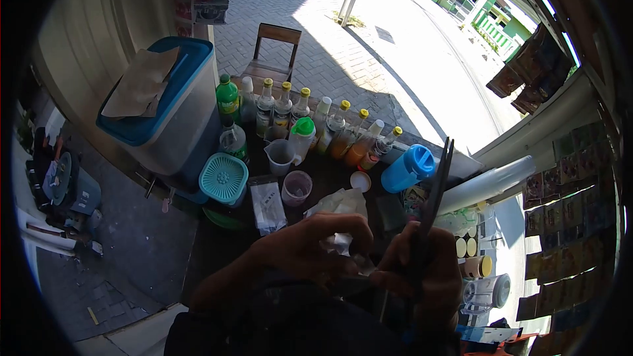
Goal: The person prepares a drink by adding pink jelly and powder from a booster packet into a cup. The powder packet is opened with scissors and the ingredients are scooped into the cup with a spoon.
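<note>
My left hand (316,247) is closed in a pinch on a small piece of clear plastic (341,244), close to my body. Beside it, my right hand (422,264) is wrapped round a pair of dark scissors (436,191), whose long blades point up and away. The right fingertips come near the lower end of the plastic; whether they touch it is hard to tell. Just beyond the hands lies a crumpled pale plastic bag (339,204). Left of that are a flat white packet (267,206) and a translucent pink cup (297,188).
Several yellow-capped bottles (281,107) line the counter's far edge. A measuring jug (281,156), a teal lidded container (224,179) and a blue pitcher (407,168) stand nearer. A big blue-lidded box (178,105) is at left, stacked cups (488,184) at right.
</note>
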`<action>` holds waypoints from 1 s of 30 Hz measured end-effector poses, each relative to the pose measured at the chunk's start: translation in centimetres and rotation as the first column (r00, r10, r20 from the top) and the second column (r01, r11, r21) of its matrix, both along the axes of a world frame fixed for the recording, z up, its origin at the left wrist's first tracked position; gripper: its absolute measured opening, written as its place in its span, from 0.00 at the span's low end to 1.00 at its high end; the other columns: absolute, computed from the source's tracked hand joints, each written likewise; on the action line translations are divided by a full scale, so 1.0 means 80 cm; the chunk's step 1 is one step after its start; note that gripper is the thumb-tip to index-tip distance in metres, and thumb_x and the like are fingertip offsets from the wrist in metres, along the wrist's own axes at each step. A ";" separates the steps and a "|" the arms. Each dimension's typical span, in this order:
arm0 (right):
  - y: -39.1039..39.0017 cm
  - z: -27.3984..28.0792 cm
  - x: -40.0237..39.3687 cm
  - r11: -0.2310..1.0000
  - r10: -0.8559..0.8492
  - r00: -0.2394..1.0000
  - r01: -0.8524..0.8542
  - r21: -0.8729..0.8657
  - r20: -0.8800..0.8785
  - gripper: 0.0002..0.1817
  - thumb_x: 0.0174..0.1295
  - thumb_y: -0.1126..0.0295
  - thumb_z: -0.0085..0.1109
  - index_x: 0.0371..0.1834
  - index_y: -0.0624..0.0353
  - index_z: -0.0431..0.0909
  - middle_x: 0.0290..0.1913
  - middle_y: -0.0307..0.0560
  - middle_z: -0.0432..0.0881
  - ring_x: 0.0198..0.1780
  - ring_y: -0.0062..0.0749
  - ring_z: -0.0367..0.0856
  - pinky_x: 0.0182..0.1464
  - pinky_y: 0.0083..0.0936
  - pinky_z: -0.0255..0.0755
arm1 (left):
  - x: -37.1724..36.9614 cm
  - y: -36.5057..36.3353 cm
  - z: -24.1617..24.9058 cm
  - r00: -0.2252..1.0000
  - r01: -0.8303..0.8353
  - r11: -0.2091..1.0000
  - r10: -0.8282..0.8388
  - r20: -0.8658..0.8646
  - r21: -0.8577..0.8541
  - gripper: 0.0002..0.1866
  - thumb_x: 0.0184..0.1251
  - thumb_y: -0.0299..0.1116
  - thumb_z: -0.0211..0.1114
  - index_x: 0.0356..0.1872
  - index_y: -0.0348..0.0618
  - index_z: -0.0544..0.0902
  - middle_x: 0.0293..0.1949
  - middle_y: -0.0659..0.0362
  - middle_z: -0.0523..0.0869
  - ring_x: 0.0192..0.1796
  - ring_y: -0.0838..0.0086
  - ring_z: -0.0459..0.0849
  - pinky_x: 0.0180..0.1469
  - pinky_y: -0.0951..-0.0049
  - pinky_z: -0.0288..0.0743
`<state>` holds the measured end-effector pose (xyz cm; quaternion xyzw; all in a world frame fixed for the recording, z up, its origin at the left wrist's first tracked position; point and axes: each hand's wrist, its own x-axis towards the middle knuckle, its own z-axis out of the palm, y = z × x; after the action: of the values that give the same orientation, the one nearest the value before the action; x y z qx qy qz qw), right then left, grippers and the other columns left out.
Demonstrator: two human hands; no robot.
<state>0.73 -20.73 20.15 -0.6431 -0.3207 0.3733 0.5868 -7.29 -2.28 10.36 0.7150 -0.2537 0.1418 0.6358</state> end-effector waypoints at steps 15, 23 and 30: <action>0.011 -0.002 0.008 0.998 -0.006 0.999 0.008 0.065 -0.034 0.17 0.49 0.83 0.71 0.29 0.58 0.68 0.26 0.42 0.81 0.27 0.15 0.79 0.27 0.14 0.70 | -0.020 -0.025 0.003 0.985 -0.123 0.987 0.134 -0.108 0.106 0.11 0.61 0.31 0.68 0.41 0.40 0.81 0.32 0.54 0.85 0.38 0.64 0.86 0.41 0.65 0.76; 0.019 -0.032 0.051 0.996 0.056 0.997 -0.053 0.072 -0.050 0.17 0.48 0.81 0.73 0.33 0.61 0.72 0.29 0.43 0.82 0.24 0.16 0.78 0.23 0.11 0.67 | -0.030 -0.042 -0.004 0.869 -0.404 0.909 0.347 -0.352 -0.103 0.08 0.66 0.30 0.65 0.41 0.36 0.84 0.27 0.58 0.86 0.31 0.83 0.82 0.32 0.75 0.73; -0.043 -0.063 0.089 0.883 0.461 0.763 -0.343 -0.320 0.453 0.32 0.32 0.70 0.82 0.46 0.66 0.82 0.32 0.42 0.83 0.32 0.22 0.80 0.33 0.21 0.71 | -0.041 -0.037 -0.019 0.776 -0.489 0.854 0.335 -0.534 -0.175 0.09 0.67 0.30 0.64 0.41 0.33 0.84 0.29 0.59 0.87 0.34 0.85 0.80 0.35 0.75 0.73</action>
<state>7.88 -24.15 15.10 -0.6951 -0.5541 0.3372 0.3101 -10.59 -5.25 8.83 0.6588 0.1038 0.1326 0.7333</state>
